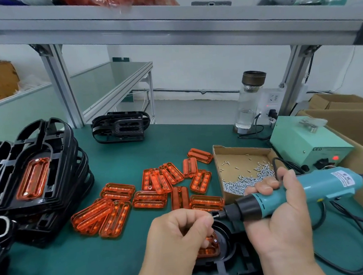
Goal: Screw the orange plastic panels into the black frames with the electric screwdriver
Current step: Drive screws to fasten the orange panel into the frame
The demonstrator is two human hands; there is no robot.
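The right hand is wrapped around the teal electric screwdriver, which is held almost level with its nose pointing to 9 o'clock. The left hand is curled, and its thumb and forefinger pinch at the bit. Whether a screw sits there is too small to tell.

Directly under both hands lies a black frame with an orange panel seated in it. Loose orange panels are scattered at 11 o'clock. A cardboard tray of screws sits at 1 o'clock, with a green power supply box beyond it at 2. At 9 o'clock stands a stack of black frames.
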